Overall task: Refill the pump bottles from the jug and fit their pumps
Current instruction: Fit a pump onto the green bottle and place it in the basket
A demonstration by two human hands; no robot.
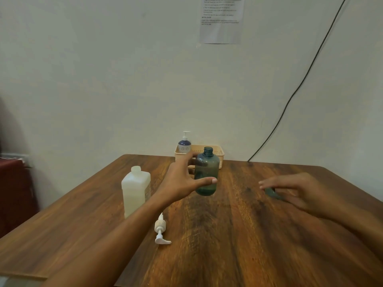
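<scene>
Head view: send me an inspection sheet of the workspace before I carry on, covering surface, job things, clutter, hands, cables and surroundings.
Surface: brown wooden table, no spill seen.
Job's things: white translucent plastic jug upright, uncapped; teal translucent plastic bottle, neck open; white plastic pump lying loose on the table; purple-and-white pump bottle, pump fitted, at the beige plastic basket, in or beside it unclear.
Clutter: small dark green piece, too blurred to identify.
Hands: left hand grips the teal bottle; right hand at the green piece, grip unclear.
Cables: black cable runs down the wall behind the table.
Surroundings: printed paper sheet on the wall; dark red cabinet at left.
</scene>
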